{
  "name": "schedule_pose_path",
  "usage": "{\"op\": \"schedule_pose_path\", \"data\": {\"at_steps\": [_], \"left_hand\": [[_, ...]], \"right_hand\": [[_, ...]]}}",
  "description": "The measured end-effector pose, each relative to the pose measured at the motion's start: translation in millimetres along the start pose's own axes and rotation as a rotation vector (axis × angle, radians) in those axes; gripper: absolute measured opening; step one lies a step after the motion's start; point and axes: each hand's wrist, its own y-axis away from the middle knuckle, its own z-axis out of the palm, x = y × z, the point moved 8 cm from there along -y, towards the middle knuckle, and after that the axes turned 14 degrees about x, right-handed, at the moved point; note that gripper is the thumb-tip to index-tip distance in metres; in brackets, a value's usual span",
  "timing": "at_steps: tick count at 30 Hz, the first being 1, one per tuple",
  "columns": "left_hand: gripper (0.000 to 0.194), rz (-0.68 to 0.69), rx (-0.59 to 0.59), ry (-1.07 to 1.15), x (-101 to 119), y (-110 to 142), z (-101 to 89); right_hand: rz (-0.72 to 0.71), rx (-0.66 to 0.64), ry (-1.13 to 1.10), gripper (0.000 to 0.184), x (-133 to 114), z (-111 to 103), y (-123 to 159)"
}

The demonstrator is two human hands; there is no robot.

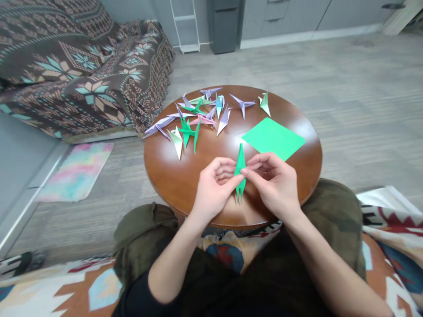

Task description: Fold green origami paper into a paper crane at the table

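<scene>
A narrow folded green paper piece [239, 169], pointed at its far end and split into two thin legs at its near end, stands between my hands over the round wooden table [172, 171]. My left hand [214, 187] pinches its left side with thumb and fingers curled. My right hand [274, 182] pinches its right side the same way. A flat green paper square [273, 138] lies just beyond my right hand.
Several finished folded paper figures [198, 115] in purple, green, pink and white lie across the table's far half. A sofa with a patterned throw [82, 66] stands at the far left, a pastel mat [77, 169] on the floor beside it, grey cabinets behind.
</scene>
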Motion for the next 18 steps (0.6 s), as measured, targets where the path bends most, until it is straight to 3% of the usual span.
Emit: {"op": "schedule_pose_path", "data": {"at_steps": [4,10,15,18], "left_hand": [[0.037,-0.03,0.007,-0.017,-0.3,-1.9,-3.3],[0.025,-0.078,-0.149,-0.102,-3.7,-0.6,1.2],[0.029,0.019,0.046,0.049,3.2,-6.3,-13.9],[0.033,0.005,0.069,0.143,0.9,-7.3,-16.3]], "right_hand": [[0.036,-0.044,-0.05,0.028,2.4,2.9,-0.4],[0.032,-0.028,-0.055,0.034,6.8,3.9,1.9],[0.014,-0.191,0.034,0.027,8.6,15.6,9.7],[0.047,-0.22,0.088,0.02,12.8,15.7,10.8]]}}
